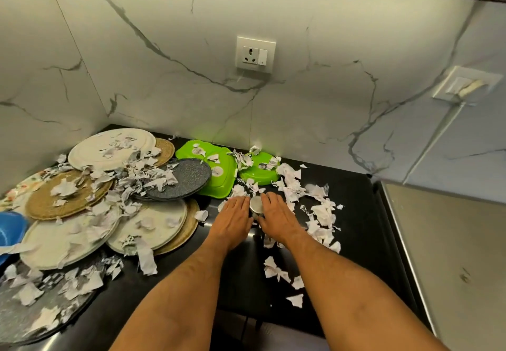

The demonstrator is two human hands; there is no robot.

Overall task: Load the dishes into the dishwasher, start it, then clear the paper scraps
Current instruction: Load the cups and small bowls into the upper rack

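On the black counter [364,241], my left hand [234,219] and my right hand [276,217] lie palm down on either side of a small round steel cup [256,205], touching its sides with fairly straight fingers. Behind the cup lie two green plastic plates [219,171] [258,172]. To the left are piled white plates [109,149] [153,224], a speckled grey plate [179,180] and woven round mats [65,194]. Torn paper scraps [320,213] cover the dishes and the counter on both sides of my hands.
A blue bowl [11,227] shows at the left edge and a dark grey plate [41,304] lies at the front left. Marble walls enclose the corner, with a wall socket [256,54] at the back. A steel surface [451,254] adjoins the counter on the right.
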